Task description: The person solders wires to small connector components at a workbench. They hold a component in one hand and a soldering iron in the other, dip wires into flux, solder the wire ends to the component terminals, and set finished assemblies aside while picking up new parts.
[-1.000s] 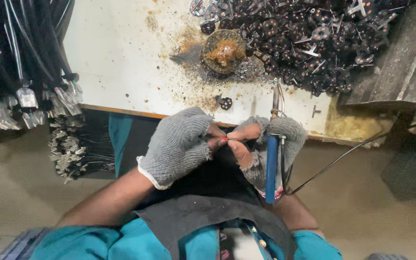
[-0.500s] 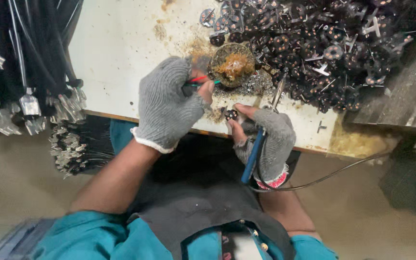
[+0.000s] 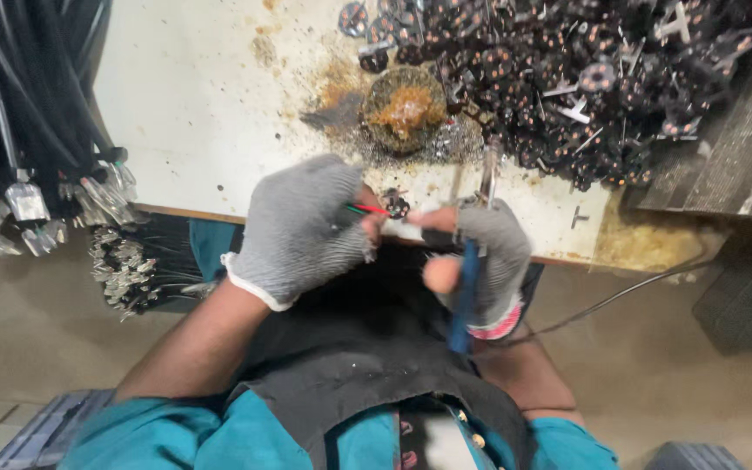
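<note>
While the left hand (image 3: pixel 306 228), in a grey knit glove with a white cuff, is curled nearly closed at the bench edge, its fingertips pinch thin red and green wires (image 3: pixel 364 210) that run into a small dark round component (image 3: pixel 394 204). That part sits just off the glove's thumb side, over the front edge of the stained white worktop (image 3: pixel 193 113). The right hand (image 3: pixel 480 261), in a matching fingerless grey glove, is wrapped shut around a blue-handled soldering iron (image 3: pixel 465 287); its metal shaft (image 3: pixel 489 170) points up and away over the bench, and bare fingertips stick out toward the component. Whether they touch it is too blurred to tell.

Judged from its look, the component is very light and rigid, and the wires are soft, thin and easy to bend or pull loose. Best taken by the rim of the round body or the wires close to the joint. The iron is stiff, held by the plastic grip only.

Behind it: a round crusty brown tin of flux or residue (image 3: pixel 406 109), gritty and stained. A heap of dark round metal-and-copper parts (image 3: pixel 567 78) at right, glinting. Bundles of black cables with clear plastic connectors (image 3: pixel 36 130) hang at left. A thin dark cord (image 3: pixel 620 296) trails off right.
</note>
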